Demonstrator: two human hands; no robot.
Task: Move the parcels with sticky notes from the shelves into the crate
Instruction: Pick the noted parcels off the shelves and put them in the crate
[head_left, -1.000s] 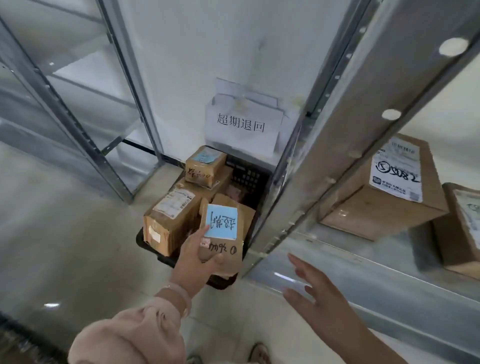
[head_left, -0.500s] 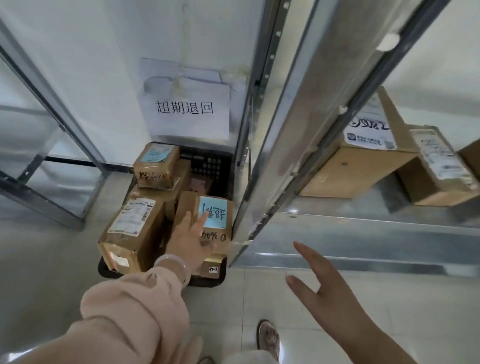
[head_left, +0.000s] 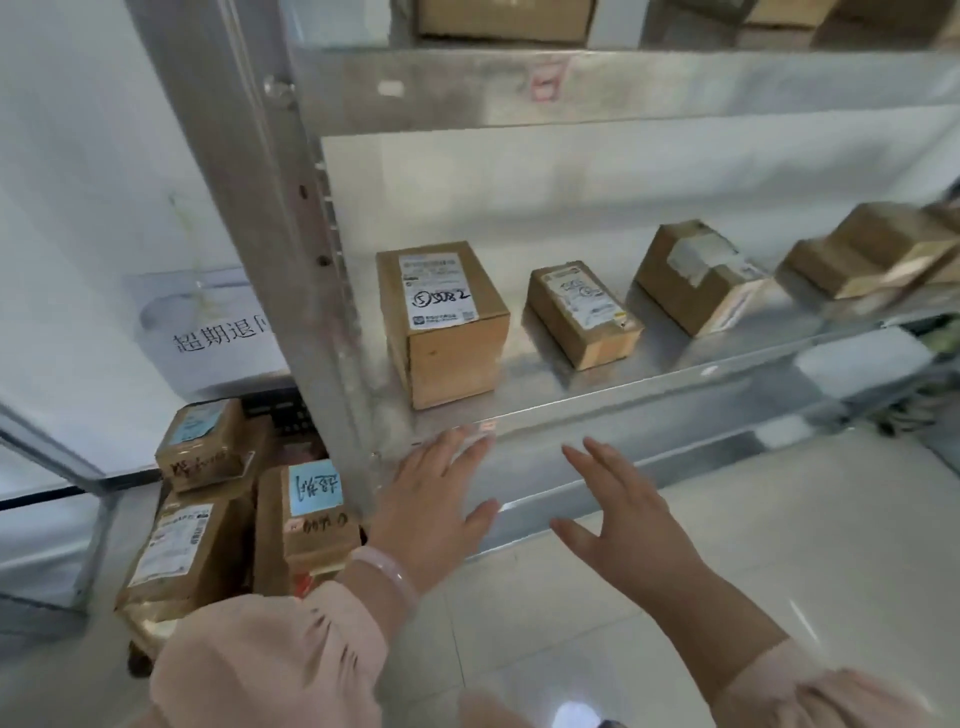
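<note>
The black crate (head_left: 283, 418) stands on the floor at lower left, filled with cardboard parcels. One parcel (head_left: 317, 514) in it carries a blue sticky note with writing; another parcel (head_left: 200, 444) behind it also has a blue note. My left hand (head_left: 434, 501) hovers with fingers spread in front of the shelf's edge and holds nothing. My right hand (head_left: 621, 512) is beside it, also spread and empty. On the metal shelf (head_left: 597, 400) above them sit several parcels with white labels, the nearest (head_left: 441, 322) marked in black pen.
A thick metal upright (head_left: 291, 249) of the rack stands between the crate and the shelf. A paper sign (head_left: 223, 338) hangs on the wall above the crate. More boxes sit on the upper shelf (head_left: 498, 18). Pale tiled floor (head_left: 753, 545) lies below right.
My left hand has let go of the blue-noted parcel, which now sits in the crate, and has moved right to the shelf front. The view has swung up and right toward the shelf.
</note>
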